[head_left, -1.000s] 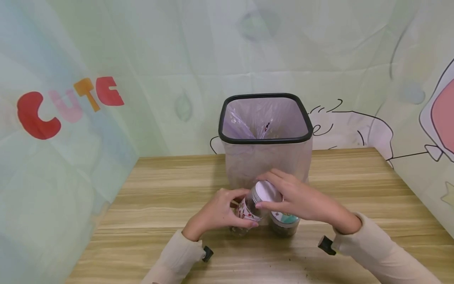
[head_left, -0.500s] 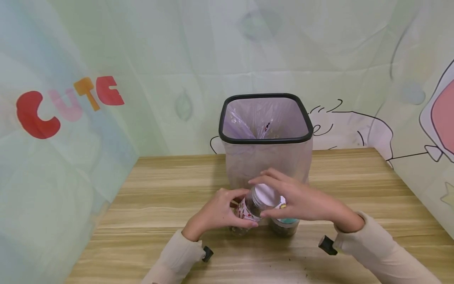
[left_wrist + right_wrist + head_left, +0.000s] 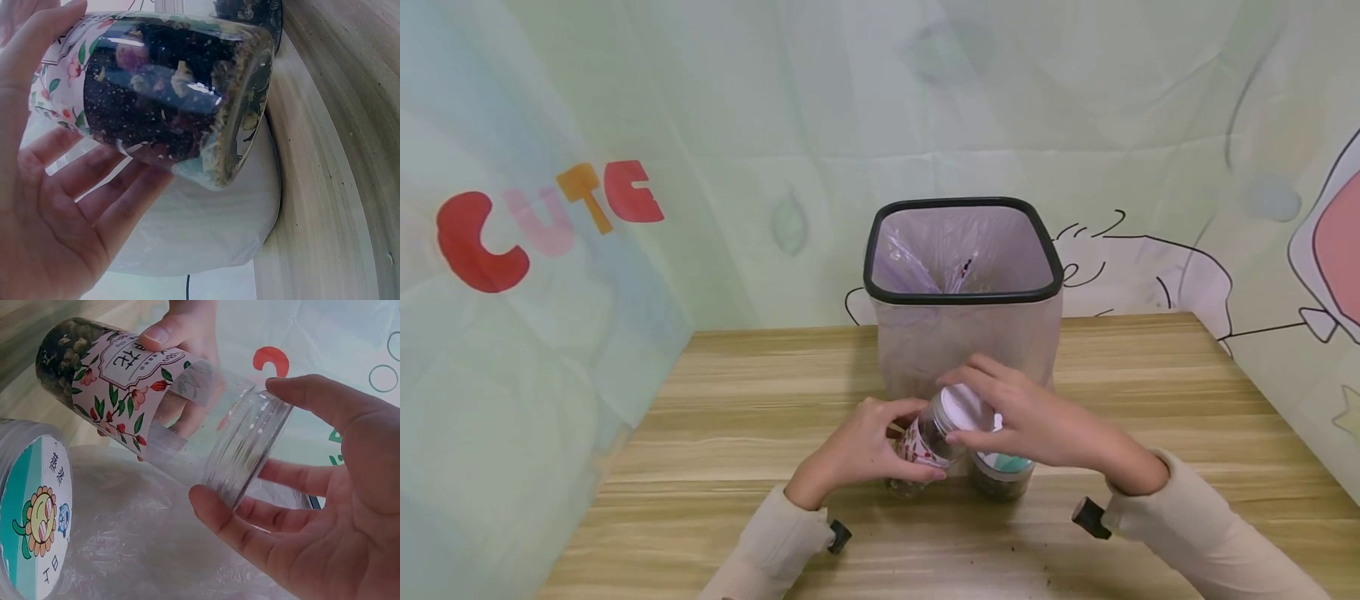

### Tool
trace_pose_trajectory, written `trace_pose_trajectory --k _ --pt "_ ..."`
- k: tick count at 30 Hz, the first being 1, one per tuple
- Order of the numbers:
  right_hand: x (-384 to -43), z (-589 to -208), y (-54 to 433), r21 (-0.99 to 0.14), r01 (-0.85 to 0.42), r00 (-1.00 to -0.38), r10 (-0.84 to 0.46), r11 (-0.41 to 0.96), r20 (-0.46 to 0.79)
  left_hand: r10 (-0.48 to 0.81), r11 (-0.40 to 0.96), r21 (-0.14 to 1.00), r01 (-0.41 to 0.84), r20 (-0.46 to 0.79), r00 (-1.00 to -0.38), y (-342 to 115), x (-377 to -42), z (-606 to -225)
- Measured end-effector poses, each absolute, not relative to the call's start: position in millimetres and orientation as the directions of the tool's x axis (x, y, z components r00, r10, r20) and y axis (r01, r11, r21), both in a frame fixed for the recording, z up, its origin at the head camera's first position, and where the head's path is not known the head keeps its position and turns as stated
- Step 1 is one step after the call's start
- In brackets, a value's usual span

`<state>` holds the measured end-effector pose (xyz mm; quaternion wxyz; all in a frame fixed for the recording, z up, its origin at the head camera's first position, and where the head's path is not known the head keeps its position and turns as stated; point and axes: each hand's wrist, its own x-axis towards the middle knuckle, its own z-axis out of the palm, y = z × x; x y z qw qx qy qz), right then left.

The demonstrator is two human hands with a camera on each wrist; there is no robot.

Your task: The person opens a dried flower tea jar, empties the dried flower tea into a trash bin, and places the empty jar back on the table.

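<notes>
In the head view a clear plastic jar [image 3: 925, 443] with a pink floral label leans up to the right in front of the bin. My left hand [image 3: 859, 450] grips it round the label. My right hand [image 3: 1037, 421] holds the jar's lid [image 3: 964, 408] by its rim, thumb on one side and fingers on the other. The lid looks clear and ridged in the right wrist view, and sits on the jar's mouth. Dried flowers [image 3: 156, 81] lie toward the jar's base. Just right of it stands a second jar [image 3: 1002, 482], partly behind my right hand, with a sunflower sticker on its lid [image 3: 39, 512].
Behind the jars stands a lined bin [image 3: 964, 297] with a black rim. Dark crumbs [image 3: 1012, 549] are scattered on the wooden table [image 3: 760, 417] near me. A printed cloth [image 3: 737, 167] hangs at the back and sides.
My right hand's fingers and thumb shifted round the lid's rim toward me, then partly back again. The left hand and the jar have stayed almost in place.
</notes>
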<state>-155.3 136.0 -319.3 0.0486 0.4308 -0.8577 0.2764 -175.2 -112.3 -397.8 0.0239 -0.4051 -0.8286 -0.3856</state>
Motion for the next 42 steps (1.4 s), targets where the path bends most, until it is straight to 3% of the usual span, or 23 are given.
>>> trace_pose_trajectory --k 11,21,35,42 --pt "-154.7 -318.4 141.4 -0.446 -0.794 -0.568 -0.766 0.413 0.301 0.648 0.396 0.604 0.692 0.351 -0.676 -112.3 -174.4 -396.7" --pt "-154.0 -323.6 135.3 -0.389 -0.763 -0.637 -0.704 0.516 0.316 0.654 0.377 0.617 0.691 0.352 -0.67 -111.7 -174.6 -396.1" --pt "-155.8 -321.7 144.3 -0.418 -0.823 -0.534 -0.776 0.385 0.336 0.655 0.408 0.588 0.699 0.345 -0.672 -111.8 -173.9 -396.5" --pt "-154.6 -320.9 139.1 -0.444 -0.765 -0.618 -0.726 0.467 0.302 0.659 0.385 0.605 0.697 0.349 -0.667 -111.2 -175.2 -397.7"
